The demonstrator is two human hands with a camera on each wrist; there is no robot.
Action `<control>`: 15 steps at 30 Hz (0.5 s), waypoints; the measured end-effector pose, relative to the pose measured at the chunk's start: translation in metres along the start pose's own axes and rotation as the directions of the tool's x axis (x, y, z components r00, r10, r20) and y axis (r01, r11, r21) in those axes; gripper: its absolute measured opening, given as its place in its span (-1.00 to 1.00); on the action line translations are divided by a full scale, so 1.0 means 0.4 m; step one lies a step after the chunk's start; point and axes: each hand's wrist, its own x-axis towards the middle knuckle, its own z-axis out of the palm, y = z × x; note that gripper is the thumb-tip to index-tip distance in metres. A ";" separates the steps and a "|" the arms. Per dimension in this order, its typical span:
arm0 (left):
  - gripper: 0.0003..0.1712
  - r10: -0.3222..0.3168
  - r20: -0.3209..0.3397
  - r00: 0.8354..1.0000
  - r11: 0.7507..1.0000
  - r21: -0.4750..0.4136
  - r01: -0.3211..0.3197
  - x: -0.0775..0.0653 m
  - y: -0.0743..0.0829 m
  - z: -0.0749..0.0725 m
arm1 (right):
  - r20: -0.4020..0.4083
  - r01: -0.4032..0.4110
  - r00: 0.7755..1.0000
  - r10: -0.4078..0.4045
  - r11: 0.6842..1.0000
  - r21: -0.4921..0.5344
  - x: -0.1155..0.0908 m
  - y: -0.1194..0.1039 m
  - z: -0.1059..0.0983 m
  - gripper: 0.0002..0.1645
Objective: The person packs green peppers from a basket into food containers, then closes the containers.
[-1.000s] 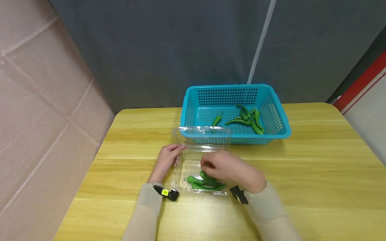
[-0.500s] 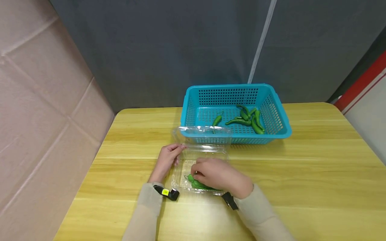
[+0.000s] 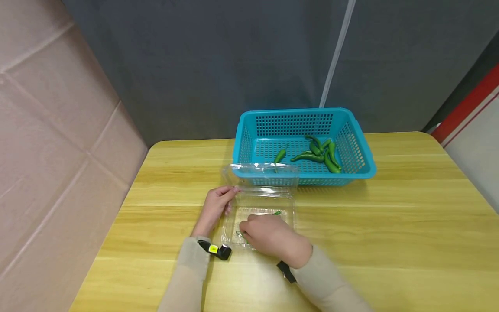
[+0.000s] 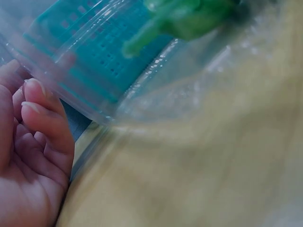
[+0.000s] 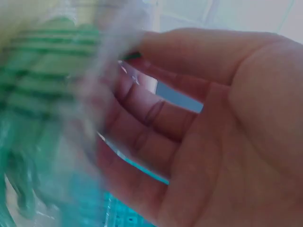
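A clear plastic clamshell container [image 3: 290, 203] lies with its lid raised against the blue basket. My left hand [image 3: 215, 206] holds its left edge near the hinge, thumb and fingers pinching the rim; in the left wrist view the fingers [image 4: 49, 127] curl beside the clear wall. Inside the container, my right hand [image 3: 269, 234] is low over the green chili peppers, mostly covering them. One pepper tip [image 3: 277, 213] shows behind the knuckles. The right wrist view has a bit of green pepper [image 5: 131, 56] between thumb and forefinger, and more peppers [image 5: 42, 85] blurred through the plastic.
Behind the container stands a blue perforated basket [image 3: 366, 173] with several green peppers [image 3: 331, 160] on its right side and one lone pepper [image 3: 280, 156] farther left. A wooden table [image 3: 409, 225] carries everything. A dark grey panel [image 3: 214, 65] rises along the back.
My right hand has moved left and toward the front of the container, covering more of the peppers there. The left hand has stayed on the container's edge.
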 end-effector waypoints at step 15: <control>-0.69 0.016 0.008 1.000 1.000 0.004 -0.016 0.002 -0.001 0.001 | -0.049 -0.037 0.998 0.037 0.999 -0.009 0.023 0.008 0.038 -0.90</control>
